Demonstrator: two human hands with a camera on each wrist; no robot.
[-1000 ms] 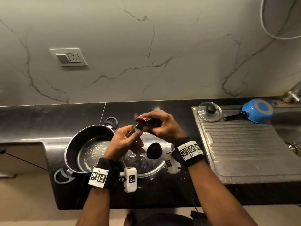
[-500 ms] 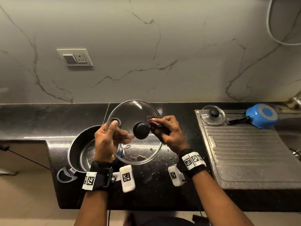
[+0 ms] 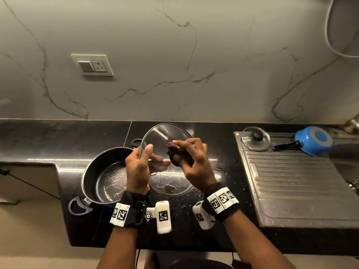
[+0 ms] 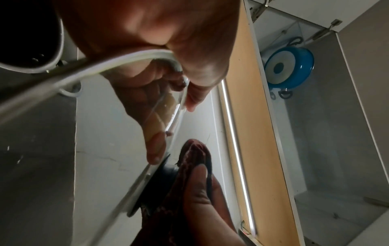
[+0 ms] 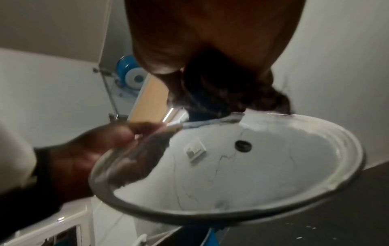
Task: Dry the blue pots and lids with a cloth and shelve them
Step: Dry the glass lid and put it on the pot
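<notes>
My left hand [image 3: 142,162] pinches the left rim of a large glass lid [image 3: 161,136], thumb on the near face and fingers behind, holding it tilted above the counter. My right hand [image 3: 186,154] grips a dark red cloth [image 3: 172,147] bunched over the lid's black knob. In the left wrist view the cloth [image 4: 189,166] wraps the knob [image 4: 166,174]. In the right wrist view the lid [image 5: 252,166] shows from below. A large pot [image 3: 104,171] with a dark inside stands left of my hands. A small glass lid [image 3: 255,137] and a small blue saucepan [image 3: 313,140], upside down, lie on the drainboard.
The black counter [image 3: 213,220] is speckled with water drops around my hands. A steel drainboard [image 3: 301,191] fills the right side, with a sink edge beyond it. A wall socket [image 3: 92,65] sits on the marble backsplash. Another blue pot [image 4: 288,66] sits in an overhead cabinet.
The lid went from lying low over the counter to being held up and tilted. My right hand moved the cloth from the lid's far edge onto the knob.
</notes>
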